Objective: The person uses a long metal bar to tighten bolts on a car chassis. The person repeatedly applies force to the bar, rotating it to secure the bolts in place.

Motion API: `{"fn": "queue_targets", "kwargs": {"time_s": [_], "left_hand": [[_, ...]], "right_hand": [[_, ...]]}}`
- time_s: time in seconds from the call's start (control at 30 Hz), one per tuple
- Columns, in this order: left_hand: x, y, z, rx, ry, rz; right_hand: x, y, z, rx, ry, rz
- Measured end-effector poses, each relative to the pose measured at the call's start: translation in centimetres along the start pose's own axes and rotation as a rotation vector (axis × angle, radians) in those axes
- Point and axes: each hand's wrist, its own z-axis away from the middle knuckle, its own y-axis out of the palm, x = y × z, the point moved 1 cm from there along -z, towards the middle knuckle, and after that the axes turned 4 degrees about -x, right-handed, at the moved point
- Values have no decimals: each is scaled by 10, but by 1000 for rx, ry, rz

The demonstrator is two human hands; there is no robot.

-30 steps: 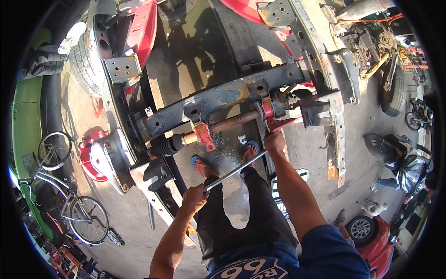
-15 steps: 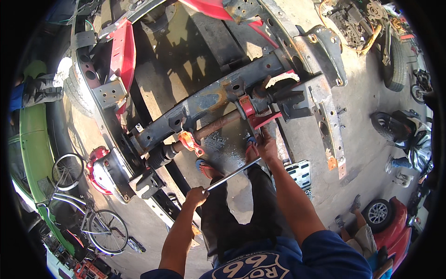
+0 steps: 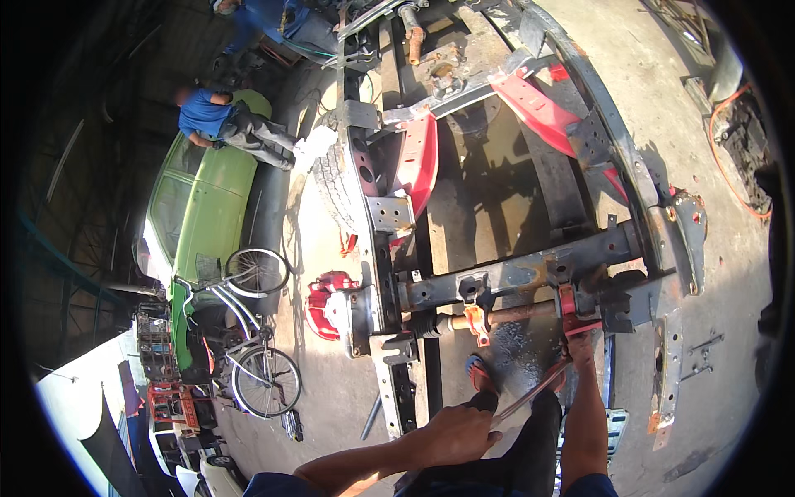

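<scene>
A long metal bar (image 3: 532, 389) slants up from my left toward the vehicle chassis in front of me. My left hand (image 3: 458, 434) is closed at its near end. My right hand (image 3: 581, 349) is closed around its far end, just under a red bracket (image 3: 567, 300); the fitting inside that hand is hidden. The bracket sits by a rusty shaft (image 3: 530, 312) running along a dark crossmember (image 3: 522, 277). Left of it on the same shaft hangs an orange bracket (image 3: 476, 323).
Chassis rails (image 3: 379, 273) and red braces (image 3: 416, 161) stretch away ahead. A red-painted hub part (image 3: 323, 306) juts out on the left. Farther left stand a bicycle (image 3: 263, 364) and a green vehicle body (image 3: 211, 195), with a person in blue (image 3: 207, 114) beside it. Long bracket plate (image 3: 665, 364) lies right.
The view has swung left, so the chassis appears farther right. My left hand has come nearer to me with the bar's end; my right hand stays by the red bracket.
</scene>
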Motion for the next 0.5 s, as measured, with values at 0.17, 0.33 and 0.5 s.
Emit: {"fn": "queue_targets", "kwargs": {"time_s": [0.17, 0.33, 0.5], "left_hand": [[25, 3, -24, -101, -12, -126], [134, 58, -51, -315, -51, -144], [203, 114, -93, -273, -9, -88]], "right_hand": [[-15, -4, -24, -41, -103, 260], [-36, 3, -34, -148, -580, 214], [-23, 0, -27, -196, -561, 418]]}}
